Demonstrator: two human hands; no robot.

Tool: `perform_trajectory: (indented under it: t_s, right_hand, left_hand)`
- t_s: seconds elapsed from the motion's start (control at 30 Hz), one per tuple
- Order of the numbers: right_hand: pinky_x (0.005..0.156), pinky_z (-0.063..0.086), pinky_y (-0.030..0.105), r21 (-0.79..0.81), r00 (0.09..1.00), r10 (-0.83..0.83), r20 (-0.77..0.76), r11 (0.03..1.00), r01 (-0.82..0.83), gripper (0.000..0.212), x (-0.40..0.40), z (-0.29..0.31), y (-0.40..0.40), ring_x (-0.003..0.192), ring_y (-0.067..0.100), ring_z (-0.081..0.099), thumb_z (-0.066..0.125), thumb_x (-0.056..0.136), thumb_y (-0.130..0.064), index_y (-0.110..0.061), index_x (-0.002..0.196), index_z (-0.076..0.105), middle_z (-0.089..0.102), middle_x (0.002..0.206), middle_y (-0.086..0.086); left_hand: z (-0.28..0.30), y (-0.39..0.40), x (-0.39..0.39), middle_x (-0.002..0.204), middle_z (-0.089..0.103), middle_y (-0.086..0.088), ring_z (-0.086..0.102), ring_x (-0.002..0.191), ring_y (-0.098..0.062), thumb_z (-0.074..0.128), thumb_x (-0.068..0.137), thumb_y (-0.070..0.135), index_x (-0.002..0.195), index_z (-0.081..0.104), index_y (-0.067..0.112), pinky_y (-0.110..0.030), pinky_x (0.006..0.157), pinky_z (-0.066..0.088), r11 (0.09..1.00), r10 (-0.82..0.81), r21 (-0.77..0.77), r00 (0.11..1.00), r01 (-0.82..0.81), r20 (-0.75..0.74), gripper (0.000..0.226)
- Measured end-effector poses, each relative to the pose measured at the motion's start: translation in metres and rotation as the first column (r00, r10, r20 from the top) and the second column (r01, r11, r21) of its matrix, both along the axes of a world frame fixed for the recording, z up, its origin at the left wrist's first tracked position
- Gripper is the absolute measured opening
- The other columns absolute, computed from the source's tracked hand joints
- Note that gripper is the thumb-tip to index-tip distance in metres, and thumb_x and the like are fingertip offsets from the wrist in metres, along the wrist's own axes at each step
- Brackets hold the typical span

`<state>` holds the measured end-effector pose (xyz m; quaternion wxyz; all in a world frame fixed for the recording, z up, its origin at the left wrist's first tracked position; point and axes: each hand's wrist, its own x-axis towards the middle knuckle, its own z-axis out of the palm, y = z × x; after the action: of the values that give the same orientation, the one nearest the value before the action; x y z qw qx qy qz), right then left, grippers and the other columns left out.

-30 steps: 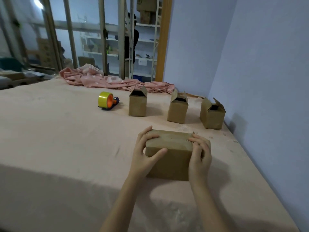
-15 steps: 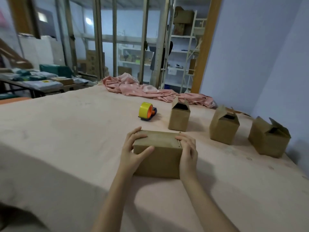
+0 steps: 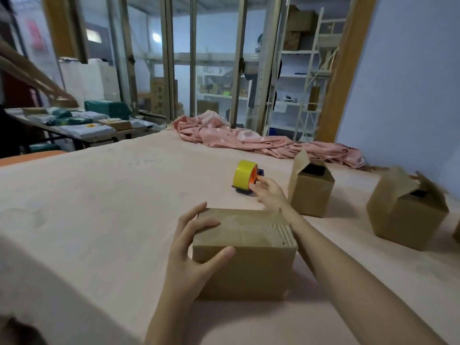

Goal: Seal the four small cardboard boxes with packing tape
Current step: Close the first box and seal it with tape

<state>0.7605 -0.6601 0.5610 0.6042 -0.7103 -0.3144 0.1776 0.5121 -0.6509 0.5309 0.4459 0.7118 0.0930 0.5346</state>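
A closed cardboard box [image 3: 249, 255] lies on the pink-covered table [image 3: 99, 220] in front of me. My left hand [image 3: 191, 250] holds its left end, fingers on top and thumb on the front face. My right hand [image 3: 268, 195] is stretched past the box, fingers spread, fingertips at the yellow tape roll on its orange and blue dispenser [image 3: 245, 176]. Two boxes with raised flaps stand to the right: one [image 3: 311, 192] just beside my right hand, another [image 3: 408, 210] further right. A sliver of a further box [image 3: 457, 230] shows at the frame's right edge.
A crumpled pink cloth [image 3: 249, 140] lies along the table's far edge. Beyond it are glass partitions and shelving. At the left, a side table [image 3: 74, 125] carries packages, and another person's arm [image 3: 37, 80] reaches over it. A blue wall closes the right side.
My right hand has left the box's right end and reached forward to the tape dispenser. The view has swung left and closer. My left hand stays on the box.
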Motion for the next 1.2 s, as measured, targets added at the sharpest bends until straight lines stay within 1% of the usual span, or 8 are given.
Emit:
perform_trajectory:
  t_s: [0.13, 0.37, 0.47, 0.6, 0.73, 0.93, 1.1, 1.2]
  right_hand:
    - [0.067, 0.045, 0.027, 0.011, 0.975, -0.086, 0.207, 0.996, 0.085, 0.031, 0.017, -0.029, 0.034, 0.09, 0.024, 0.059, 0.071, 0.081, -0.016, -0.011, 0.105, 0.051, 0.06, 0.111, 0.015]
    - [0.086, 0.047, 0.034, -0.017, 0.949, -0.093, 0.301, 0.995, 0.103, 0.046, 0.034, -0.044, 0.063, 0.098, 0.021, 0.057, 0.072, 0.079, -0.026, -0.012, 0.117, 0.05, 0.059, 0.112, 0.005]
    - [0.077, 0.044, 0.022, 0.0, 0.95, -0.116, 0.29, 0.993, 0.121, 0.036, 0.035, -0.045, 0.068, 0.092, 0.016, 0.061, 0.067, 0.084, -0.017, -0.005, 0.115, 0.053, 0.06, 0.109, 0.009]
    - [0.06, 0.041, 0.001, 0.007, 0.95, -0.099, 0.295, 0.995, 0.101, 0.021, 0.036, -0.044, 0.062, 0.068, -0.009, 0.057, 0.056, 0.088, 0.005, 0.007, 0.108, 0.054, 0.059, 0.108, 0.017]
    - [0.082, 0.048, 0.025, 0.018, 0.954, -0.056, 0.294, 0.998, 0.053, 0.027, 0.022, -0.028, 0.04, 0.097, 0.023, 0.06, 0.055, 0.09, 0.001, 0.002, 0.117, 0.054, 0.063, 0.111, 0.014]
    - [0.074, 0.042, 0.008, 0.089, 0.93, 0.014, 0.366, 0.995, -0.05, 0.025, -0.012, 0.031, -0.01, 0.096, 0.02, 0.058, 0.06, 0.087, 0.001, 0.001, 0.113, 0.057, 0.063, 0.106, 0.011]
    - [0.096, 0.045, 0.034, 0.151, 0.926, 0.075, 0.371, 0.978, -0.14, 0.028, -0.04, 0.086, -0.085, 0.109, 0.024, 0.058, 0.059, 0.088, 0.0, -0.004, 0.115, 0.056, 0.062, 0.114, 0.011]
    - [0.093, 0.049, 0.033, 0.195, 0.935, 0.064, 0.348, 0.971, -0.139, 0.029, -0.057, 0.096, -0.145, 0.105, 0.016, 0.061, 0.059, 0.088, 0.001, -0.009, 0.115, 0.055, 0.064, 0.112, 0.007]
  left_hand:
    - [0.0, -0.002, 0.0, 0.133, 0.049, 0.01, 0.046, 0.127, -0.012, 0.075, 0.062, 0.046, 0.097, 0.063, 0.034, -0.031, 0.095, 0.042, 0.999, -0.001, 0.04, 1.0, 0.001, -0.006, 0.039]
    - [0.002, 0.001, 0.001, 0.134, 0.05, 0.002, 0.047, 0.126, -0.019, 0.071, 0.067, 0.058, 0.101, 0.062, 0.03, -0.029, 0.1, 0.04, 0.988, 0.049, 0.148, 0.999, -0.048, -0.002, 0.045]
    - [0.003, 0.001, 0.002, 0.134, 0.05, 0.002, 0.049, 0.125, -0.018, 0.067, 0.07, 0.063, 0.103, 0.062, 0.03, -0.022, 0.099, 0.038, 0.982, 0.066, 0.175, 0.998, -0.066, 0.001, 0.047]
    - [0.0, 0.003, 0.002, 0.134, 0.05, -0.001, 0.048, 0.126, -0.018, 0.072, 0.066, 0.05, 0.103, 0.061, 0.028, -0.028, 0.1, 0.04, 0.981, 0.083, 0.175, 0.996, -0.08, -0.014, 0.045]
    - [-0.004, 0.004, 0.001, 0.135, 0.049, 0.004, 0.046, 0.127, -0.017, 0.071, 0.067, 0.047, 0.104, 0.062, 0.031, -0.025, 0.098, 0.041, 0.992, 0.056, 0.116, 0.998, -0.053, -0.018, 0.042]
    - [-0.01, 0.006, 0.004, 0.133, 0.051, 0.008, 0.046, 0.127, -0.016, 0.07, 0.068, 0.042, 0.102, 0.061, 0.027, -0.03, 0.096, 0.04, 0.999, 0.032, 0.005, 0.999, -0.032, 0.02, 0.038]
    - [-0.01, 0.001, 0.004, 0.134, 0.047, 0.015, 0.044, 0.126, -0.006, 0.07, 0.067, 0.047, 0.102, 0.06, 0.031, -0.042, 0.097, 0.042, 0.996, 0.012, -0.086, 1.0, -0.013, -0.018, 0.04]
    - [-0.007, -0.005, 0.006, 0.133, 0.044, 0.021, 0.043, 0.124, 0.0, 0.069, 0.065, 0.055, 0.103, 0.059, 0.035, -0.046, 0.098, 0.044, 0.995, 0.036, -0.089, 0.997, -0.042, -0.072, 0.044]
